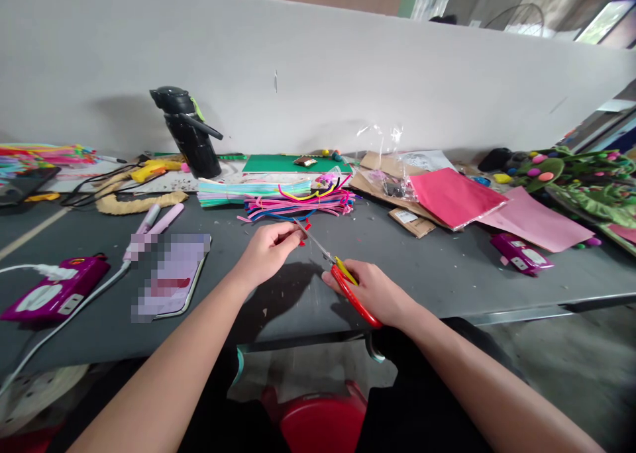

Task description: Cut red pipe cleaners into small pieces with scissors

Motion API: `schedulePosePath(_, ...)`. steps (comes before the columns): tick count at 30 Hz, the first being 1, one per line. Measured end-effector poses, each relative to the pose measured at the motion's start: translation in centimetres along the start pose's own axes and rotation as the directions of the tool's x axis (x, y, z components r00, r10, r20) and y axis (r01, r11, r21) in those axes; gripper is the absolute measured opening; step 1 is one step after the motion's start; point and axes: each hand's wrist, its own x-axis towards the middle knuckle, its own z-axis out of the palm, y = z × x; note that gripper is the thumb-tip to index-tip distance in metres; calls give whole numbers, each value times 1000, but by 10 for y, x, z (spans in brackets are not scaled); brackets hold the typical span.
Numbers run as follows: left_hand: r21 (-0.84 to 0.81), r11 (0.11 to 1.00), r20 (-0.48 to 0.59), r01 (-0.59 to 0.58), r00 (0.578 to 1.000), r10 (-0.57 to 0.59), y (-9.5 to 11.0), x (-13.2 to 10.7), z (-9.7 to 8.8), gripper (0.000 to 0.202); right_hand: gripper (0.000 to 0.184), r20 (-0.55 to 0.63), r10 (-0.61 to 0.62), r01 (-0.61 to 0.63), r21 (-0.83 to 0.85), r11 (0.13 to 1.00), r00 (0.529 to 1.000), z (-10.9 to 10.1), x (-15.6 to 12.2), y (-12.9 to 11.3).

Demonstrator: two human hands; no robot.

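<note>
My left hand (271,251) is closed in a pinch over the grey table, with a small red piece (307,226) showing at its fingertips. The piece may be fuzzy craft stem, but it is too small to be sure. My right hand (370,287) is wrapped round scissors (350,294) with red handles and a yellow part between them. Their blades point up and left, reaching the red piece beside my left fingertips. Whether the blades touch it, I cannot tell. Just behind my hands lie bundles of pink and blue pipe cleaners (298,204) and pale green ones (233,193).
A black bottle (191,138) stands at the back left. Nearer are a phone (186,274), a pink hair straightener (156,231) and a purple power strip (59,287). To the right lie red sheets (454,195), a small brown packet (411,221) and another purple power strip (521,254).
</note>
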Motion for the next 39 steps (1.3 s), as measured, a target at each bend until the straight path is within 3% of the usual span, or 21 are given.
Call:
schedulePosePath(14, 43, 999, 44, 32, 998, -33, -4, 4, 3, 36, 51, 16, -54, 53, 48, 997, 998, 2, 2, 8)
schedulePosePath(22, 129, 986, 22, 104, 994, -108, -15, 3, -1, 39, 58, 64, 45, -47, 24, 999, 997, 4, 13, 12)
schedulePosePath(26, 226, 970, 5, 92, 995, -95, -20, 2, -8, 35, 57, 97, 95, -105, 102, 989, 991, 2, 16, 18)
schedulePosePath(31, 303, 951, -8, 57, 998, -57, -21, 2, -9, 35, 53, 59, 28, -40, 212, 976, 998, -9, 12, 20)
schedulePosePath(35, 254, 967, -43, 18, 999, -7, -15, 1, -7, 33, 51, 39, 18, -23, 122, 992, 999, -10, 7, 16)
schedulePosePath(39, 187, 981, -100, 46, 995, -27, -8, 1, -5, 30, 50, 28, 38, -37, -23, 999, 999, -5, 3, 7)
